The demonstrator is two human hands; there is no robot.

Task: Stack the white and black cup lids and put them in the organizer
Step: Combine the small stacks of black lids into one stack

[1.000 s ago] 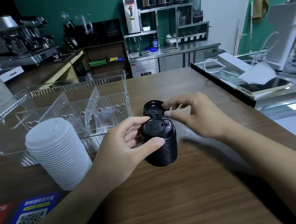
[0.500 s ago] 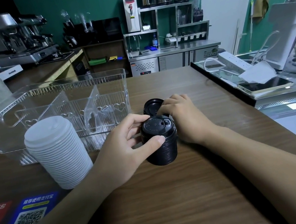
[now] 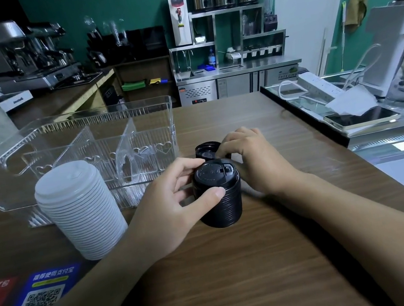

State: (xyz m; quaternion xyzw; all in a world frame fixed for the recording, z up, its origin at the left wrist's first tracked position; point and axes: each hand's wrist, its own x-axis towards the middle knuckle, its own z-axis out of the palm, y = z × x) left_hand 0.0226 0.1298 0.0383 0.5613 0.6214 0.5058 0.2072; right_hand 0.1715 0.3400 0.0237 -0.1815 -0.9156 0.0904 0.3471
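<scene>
A stack of black cup lids (image 3: 219, 197) stands on the wooden counter in the middle. My left hand (image 3: 177, 203) grips the stack's top from the left, thumb on the near side. Just behind the stack lies a single black lid (image 3: 205, 149); my right hand (image 3: 254, 158) curls its fingers over that lid's right edge. A taller stack of white lids (image 3: 81, 210) stands to the left, untouched. Behind it sits the clear plastic organizer (image 3: 82, 134) with dividers and nothing visible in its compartments.
Printed QR-code cards (image 3: 34, 303) lie at the counter's near left. A glass display ledge with a phone (image 3: 361, 118) and a power strip (image 3: 319, 84) borders the right side. Bare wood stretches in front of the stacks.
My right hand has come down from above the black stack and settled behind it onto the single black lid. My left hand keeps its grip on the stack.
</scene>
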